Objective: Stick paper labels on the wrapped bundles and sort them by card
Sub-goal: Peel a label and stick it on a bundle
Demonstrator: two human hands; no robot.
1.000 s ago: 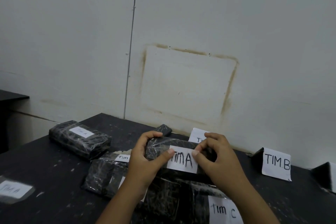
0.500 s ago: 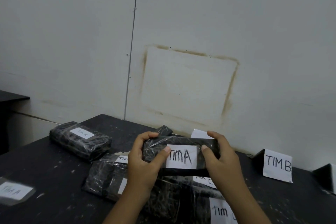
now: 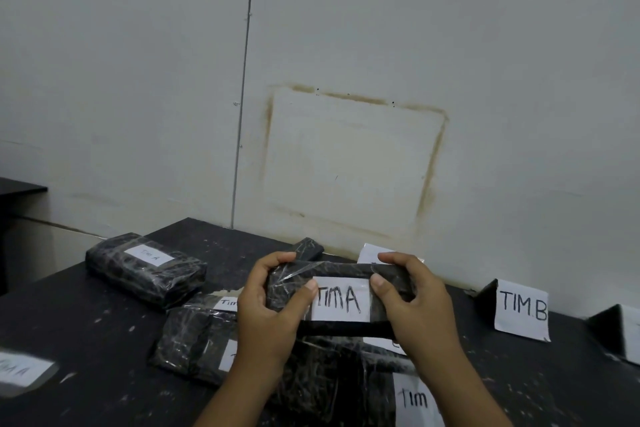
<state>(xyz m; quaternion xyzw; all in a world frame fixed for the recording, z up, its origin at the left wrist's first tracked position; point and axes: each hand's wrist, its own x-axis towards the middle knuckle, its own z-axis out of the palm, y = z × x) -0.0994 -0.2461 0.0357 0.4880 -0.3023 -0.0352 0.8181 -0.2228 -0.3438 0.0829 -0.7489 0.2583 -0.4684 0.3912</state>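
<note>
I hold a black wrapped bundle (image 3: 388,279) above the table, its face toward me. A white paper label (image 3: 341,298) reading "TIM A" sits on it under clear tape. My left hand (image 3: 270,315) grips the bundle's left end, thumb at the label's left edge. My right hand (image 3: 419,302) grips the right end, thumb at the label's right edge. Under my hands lie more wrapped bundles (image 3: 197,340) with partly hidden labels. Another bundle labelled "Tim A" (image 3: 145,269) rests at the back left.
A folded card reading "TIM B" (image 3: 523,310) stands at the right by the wall, another card (image 3: 623,333) beyond it at the frame edge. A taped "TIM A" paper (image 3: 20,371) lies at the table's (image 3: 69,322) left front. A "TIM" label (image 3: 415,399) shows below my right wrist.
The bundle has risen slightly and turned squarer to me. Both thumbs slid outward from over the label to its left and right edges.
</note>
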